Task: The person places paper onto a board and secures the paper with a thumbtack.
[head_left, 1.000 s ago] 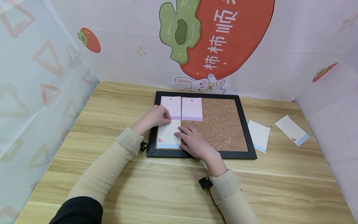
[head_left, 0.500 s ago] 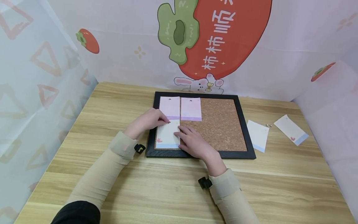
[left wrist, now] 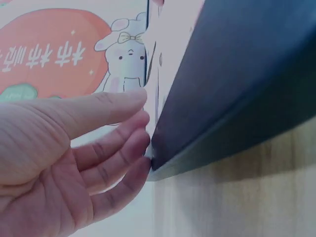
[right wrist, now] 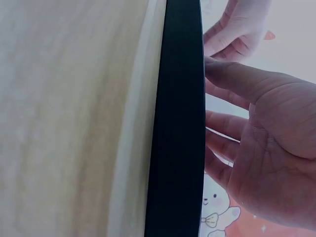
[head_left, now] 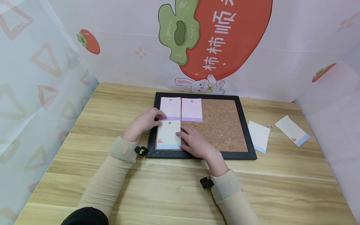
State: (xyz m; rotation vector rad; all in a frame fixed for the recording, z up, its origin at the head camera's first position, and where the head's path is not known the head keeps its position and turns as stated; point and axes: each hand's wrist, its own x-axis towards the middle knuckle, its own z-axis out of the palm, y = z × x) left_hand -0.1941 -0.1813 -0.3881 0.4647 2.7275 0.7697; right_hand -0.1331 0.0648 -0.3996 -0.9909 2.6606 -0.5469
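Note:
A white card (head_left: 168, 136) with a blue bottom strip lies on the lower left of a black-framed corkboard (head_left: 225, 128). A small silver thumbtack (head_left: 170, 123) sits at the card's top middle. My left hand (head_left: 144, 122) is at the card's upper left edge, thumb and fingers apart with nothing between them. In the left wrist view the fingertips of my left hand (left wrist: 79, 158) rest at the board's surface. My right hand (head_left: 197, 144) is spread, its fingertips touching the card's right edge; in the right wrist view my right hand (right wrist: 276, 133) reaches over the dark frame edge.
Two pink cards, a left one (head_left: 170, 108) and a right one (head_left: 192, 110), are tacked along the board's top. On the wooden table (head_left: 168, 190) to the right lie a white card (head_left: 259, 136), another white card (head_left: 292, 130) and loose tacks (head_left: 270, 126). A printed backdrop (head_left: 126, 68) stands behind.
My left hand has let go of the thumbtack and drawn back left, leaving the tack visible in the card's top. The right hand has stayed nearly still.

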